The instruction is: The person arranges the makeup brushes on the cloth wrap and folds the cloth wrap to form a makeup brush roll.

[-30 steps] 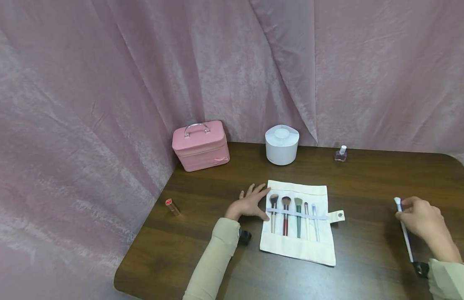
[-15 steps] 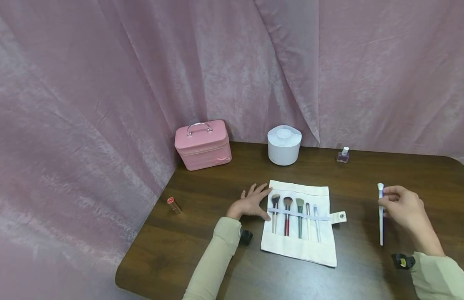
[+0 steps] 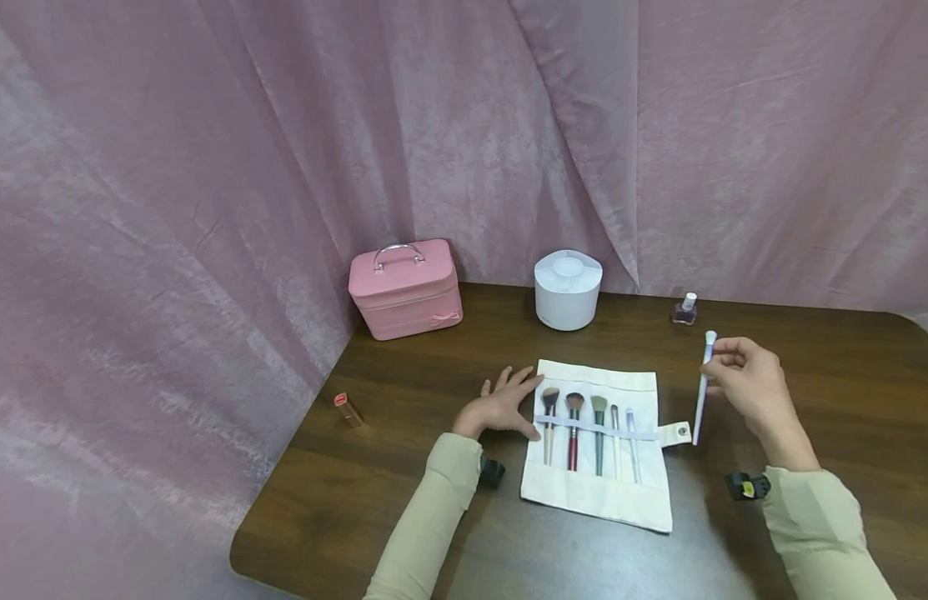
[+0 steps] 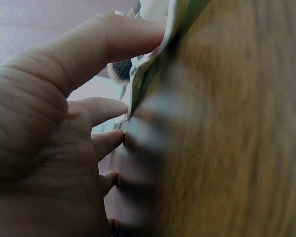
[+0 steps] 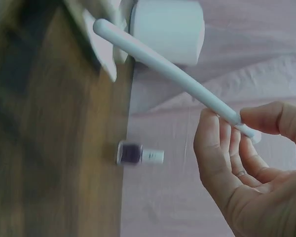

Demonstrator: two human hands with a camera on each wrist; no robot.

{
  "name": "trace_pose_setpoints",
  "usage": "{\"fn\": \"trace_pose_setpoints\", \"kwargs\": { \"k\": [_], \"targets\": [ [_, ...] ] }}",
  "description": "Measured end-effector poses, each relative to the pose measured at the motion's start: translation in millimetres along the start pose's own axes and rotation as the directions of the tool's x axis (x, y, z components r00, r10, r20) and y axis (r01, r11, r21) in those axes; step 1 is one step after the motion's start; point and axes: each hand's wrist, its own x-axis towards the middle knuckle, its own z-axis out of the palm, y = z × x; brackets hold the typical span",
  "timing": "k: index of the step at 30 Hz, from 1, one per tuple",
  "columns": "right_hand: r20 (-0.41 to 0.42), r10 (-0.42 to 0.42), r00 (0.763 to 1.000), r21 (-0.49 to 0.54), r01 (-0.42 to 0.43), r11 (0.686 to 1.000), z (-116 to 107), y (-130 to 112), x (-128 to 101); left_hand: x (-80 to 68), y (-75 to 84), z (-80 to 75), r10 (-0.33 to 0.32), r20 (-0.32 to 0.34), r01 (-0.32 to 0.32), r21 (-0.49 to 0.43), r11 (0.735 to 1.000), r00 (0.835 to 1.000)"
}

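A white fabric brush roll [image 3: 594, 505] lies unrolled on the table, with several makeup brushes [image 3: 574, 433] tucked under its elastic band. My left hand [image 3: 501, 410] rests spread at the roll's left edge; in the left wrist view its thumb [image 4: 138, 37] and index finger touch the fabric. Between thumb and fingers my right hand [image 3: 754, 385] pinches a pale makeup brush [image 3: 701, 400], bristles up. That brush is held just right of the roll's snap tab [image 3: 674, 433]. In the right wrist view the brush's handle [image 5: 167, 71] slants away from the fingertips.
Along the back stand a pink case [image 3: 406, 292], a white round organizer [image 3: 569, 292] and a nail polish bottle [image 3: 684, 309]. A lipstick [image 3: 348, 410] is at the left of the wooden table [image 3: 403, 375]. Pink curtains [image 3: 471, 142] hang behind.
My right hand has carried the pale makeup brush leftward from the table's right side to beside the roll's tab. My left hand has stayed at the roll's left edge.
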Motion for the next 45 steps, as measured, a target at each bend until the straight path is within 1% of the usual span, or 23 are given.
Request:
{"fn": "trace_pose_setpoints", "kwargs": {
  "k": [9, 12, 16, 18, 20, 25, 30, 33, 36, 40, 45],
  "targets": [
    [-0.027, -0.033, 0.999, 0.051, 0.034, 0.998, 23.0, -13.6, 11.6, 2.1, -0.9, -0.2, 0.009, 0.011, -0.009, 0.005, 1.000, 1.000],
    [-0.058, -0.056, 0.997, 0.027, 0.057, 0.998, 30.1, -17.8, 15.1, 2.4, -2.2, -0.3, 0.011, 0.007, -0.011, 0.003, 1.000, 1.000],
    [-0.126, -0.103, 0.987, -0.023, 0.101, 0.995, 39.1, -21.5, 20.4, 3.0, -4.3, 0.6, 0.015, 0.006, -0.015, -0.011, 1.000, 1.000],
    [-0.149, -0.120, 0.982, -0.022, 0.118, 0.993, 43.5, -22.1, 23.6, 3.3, -5.2, 1.3, 0.015, 0.004, -0.015, -0.017, 1.000, 1.000],
    [-0.150, -0.121, 0.981, -0.010, 0.121, 0.993, 48.3, -21.5, 26.3, 3.7, -6.1, 2.0, 0.013, -0.001, -0.013, -0.015, 1.000, 1.000],
    [-0.098, -0.070, 0.993, 0.026, 0.073, 0.997, 59.0, -12.0, 29.4, 2.9, -6.6, 2.3, 0.004, -0.004, -0.004, -0.007, 1.000, 1.000],
    [-0.075, -0.023, 0.997, 0.055, 0.027, 0.998, 63.0, -1.4, 29.0, 3.1, -4.9, 1.4, 0.016, 0.004, -0.016, -0.019, 1.000, 1.000],
    [-0.036, -0.004, 0.999, 0.073, 0.007, 0.997, 63.4, 1.7, 28.8, 3.7, -4.7, 1.2, 0.017, 0.004, -0.017, -0.019, 1.000, 1.000],
    [0.020, 0.011, 1.000, 0.077, -0.012, 0.997, 63.1, 3.6, 28.0, 4.2, -4.5, 1.0, 0.017, 0.005, -0.017, -0.016, 1.000, 1.000],
    [0.108, 0.048, 0.993, 0.044, -0.053, 0.998, 63.6, 8.2, 27.0, 4.9, -5.6, 1.5, 0.014, 0.008, -0.014, -0.010, 1.000, 1.000],
    [0.197, 0.120, 0.973, -0.006, -0.121, 0.993, 64.2, 13.2, 23.2, 5.3, -5.2, 2.0, 0.010, 0.007, -0.010, -0.004, 1.000, 1.000]
  ]
}}
